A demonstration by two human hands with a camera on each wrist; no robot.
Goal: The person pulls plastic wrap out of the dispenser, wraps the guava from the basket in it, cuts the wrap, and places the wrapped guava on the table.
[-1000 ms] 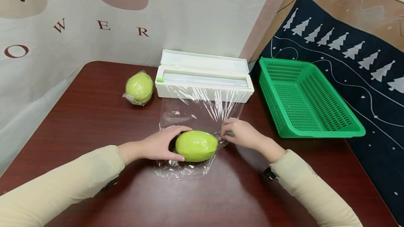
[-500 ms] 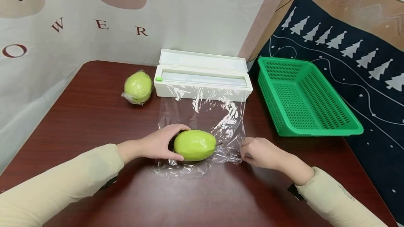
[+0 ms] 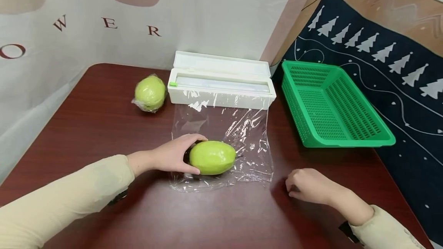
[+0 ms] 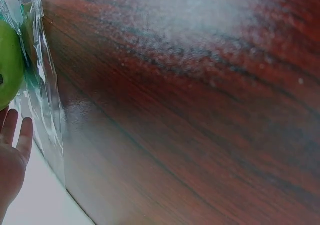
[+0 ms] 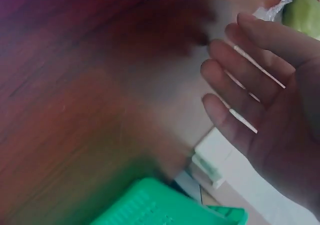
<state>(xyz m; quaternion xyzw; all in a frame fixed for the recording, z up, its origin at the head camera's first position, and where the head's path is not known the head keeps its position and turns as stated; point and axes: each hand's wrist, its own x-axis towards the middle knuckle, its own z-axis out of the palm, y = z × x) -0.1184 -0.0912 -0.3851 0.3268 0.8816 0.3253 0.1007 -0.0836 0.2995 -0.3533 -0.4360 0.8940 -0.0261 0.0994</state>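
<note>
Film (image 3: 255, 164) is lying under green fruit (image 3: 212, 158), which the left hand (image 3: 174, 155) is gripping, likely to anchor it; the loose-fingered right hand (image 3: 308, 185) is holding nothing.

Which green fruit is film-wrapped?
The far fruit, left of the white box: film clings round it. The near fruit, in the left hand, shows bare skin.

Glossy clear plastic film (image 3: 249, 145), smooth shiny green fruit (image 3: 212, 158), glossy wood-grain table (image 3: 214, 218)
</note>
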